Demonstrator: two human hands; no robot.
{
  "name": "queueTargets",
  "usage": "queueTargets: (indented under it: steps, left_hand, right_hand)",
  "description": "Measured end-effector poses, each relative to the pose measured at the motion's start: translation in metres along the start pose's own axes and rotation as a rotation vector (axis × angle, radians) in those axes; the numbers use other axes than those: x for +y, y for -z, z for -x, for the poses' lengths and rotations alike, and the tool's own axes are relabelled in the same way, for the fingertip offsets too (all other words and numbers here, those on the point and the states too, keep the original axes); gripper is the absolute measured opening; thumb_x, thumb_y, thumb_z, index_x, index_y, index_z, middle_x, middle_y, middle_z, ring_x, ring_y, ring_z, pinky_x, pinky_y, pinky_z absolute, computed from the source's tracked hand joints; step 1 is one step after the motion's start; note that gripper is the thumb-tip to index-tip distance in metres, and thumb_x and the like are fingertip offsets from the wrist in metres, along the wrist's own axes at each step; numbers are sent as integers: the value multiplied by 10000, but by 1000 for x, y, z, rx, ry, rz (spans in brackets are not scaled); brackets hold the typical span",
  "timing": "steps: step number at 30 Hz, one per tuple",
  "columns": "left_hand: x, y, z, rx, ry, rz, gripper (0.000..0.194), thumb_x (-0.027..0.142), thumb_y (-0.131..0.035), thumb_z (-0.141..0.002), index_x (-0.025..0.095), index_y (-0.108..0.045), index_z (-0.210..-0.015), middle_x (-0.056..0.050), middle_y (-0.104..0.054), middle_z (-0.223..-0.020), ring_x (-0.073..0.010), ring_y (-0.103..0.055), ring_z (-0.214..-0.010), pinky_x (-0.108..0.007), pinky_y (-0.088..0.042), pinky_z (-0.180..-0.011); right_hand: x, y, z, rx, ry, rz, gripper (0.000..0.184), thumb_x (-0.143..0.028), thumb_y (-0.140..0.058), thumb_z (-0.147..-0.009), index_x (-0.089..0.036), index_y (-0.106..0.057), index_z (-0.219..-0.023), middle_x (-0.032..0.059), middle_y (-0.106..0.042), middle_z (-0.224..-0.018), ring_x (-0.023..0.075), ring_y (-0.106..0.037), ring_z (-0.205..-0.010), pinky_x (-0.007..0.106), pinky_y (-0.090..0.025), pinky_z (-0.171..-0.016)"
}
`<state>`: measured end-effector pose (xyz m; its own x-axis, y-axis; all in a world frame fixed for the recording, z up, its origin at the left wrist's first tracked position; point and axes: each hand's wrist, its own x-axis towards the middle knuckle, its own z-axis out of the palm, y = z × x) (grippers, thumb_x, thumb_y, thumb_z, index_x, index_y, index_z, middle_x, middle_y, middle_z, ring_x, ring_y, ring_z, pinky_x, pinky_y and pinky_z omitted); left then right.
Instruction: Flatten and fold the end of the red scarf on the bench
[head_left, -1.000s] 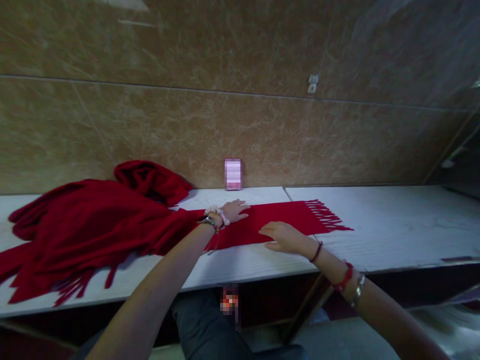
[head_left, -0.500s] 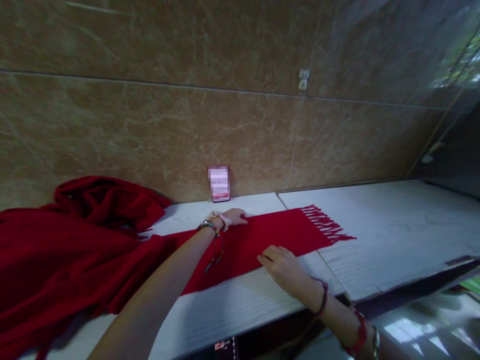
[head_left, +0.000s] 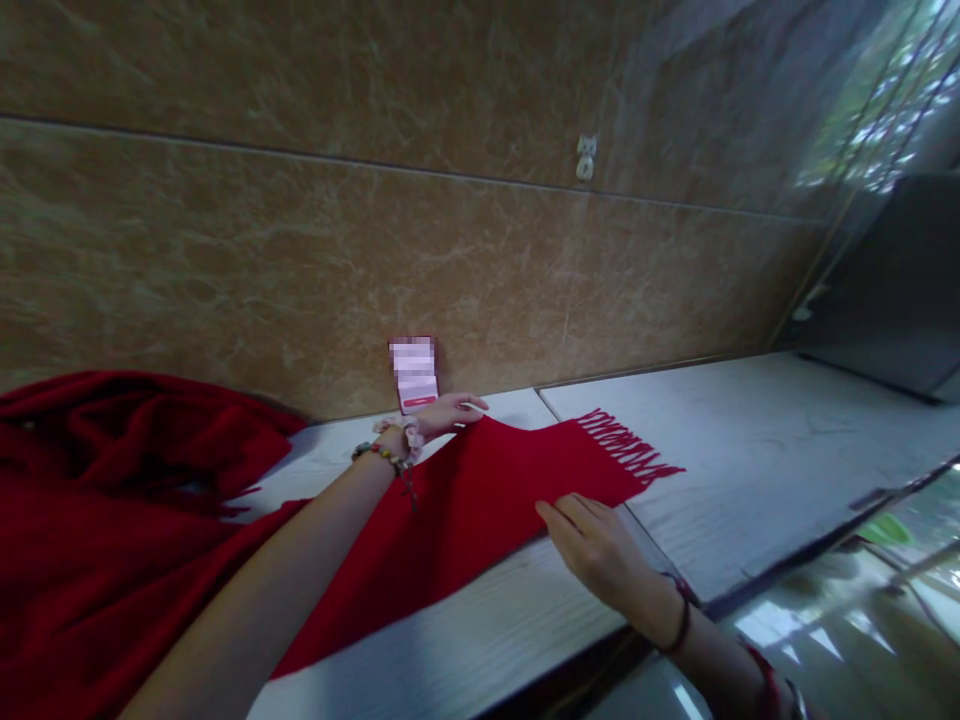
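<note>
A red scarf with a twisted fringe at its right end lies lengthwise along the white wood-grain surface. At the scarf's far edge, my left hand has the cloth at its fingertips, and that edge rises to a small peak there. My right hand is closed on the near edge, not far from the fringe, with its fingers bent together. Toward the left, the rest of the red cloth lies in a loose, bunched heap, partly covered by my left forearm.
A phone-like device with a lit, blurred screen leans against the brown marbled wall. White sockets or hooks are fixed higher up. The white surface ends at a front edge. A dark box-like object stands at the far right.
My left hand has raised the scarf's far edge, which lay flat before. The fringed end has shifted slightly left in view, as has the whole scene. My right hand stays at the near edge.
</note>
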<state>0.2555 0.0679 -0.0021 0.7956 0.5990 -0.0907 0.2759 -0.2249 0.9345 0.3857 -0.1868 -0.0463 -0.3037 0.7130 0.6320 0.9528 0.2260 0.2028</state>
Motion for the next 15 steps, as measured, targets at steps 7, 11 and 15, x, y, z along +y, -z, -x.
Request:
queueTargets:
  steps: [7, 11, 15]
  left_hand:
    - [55, -10, -6, 92, -173, -94, 336, 363, -612, -800, 152, -574, -1060, -39, -602, -913, -133, -571, -807, -297, -468, -750]
    - [74, -23, -33, 119, -218, -193, 338, 342, -524, -875, 152, -518, -1154, -82, -547, -1141, -190, -565, -966, -396, -496, -813]
    - [79, -44, -60, 113, -247, -277, 343, 345, -526, -873, 150, -519, -1155, -79, -544, -1151, -202, -561, -981, -403, -494, -821]
  right_hand:
    - [24, 20, -10, 79, -215, -193, 362, -99, -352, -863, -169, -599, -1119, 66, -662, -849, 141, -605, -715, 267, -513, -641]
    - [53, 26, -11, 93, -335, -256, 393, -113, -341, -848, -177, -599, -1137, 76, -674, -1027, 162, -631, -899, 312, -531, -798]
    - [79, 26, 0, 34, -356, -242, 383, -114, -350, -846, -144, -607, -1128, 92, -679, -1031, 176, -639, -912, 331, -538, -814]
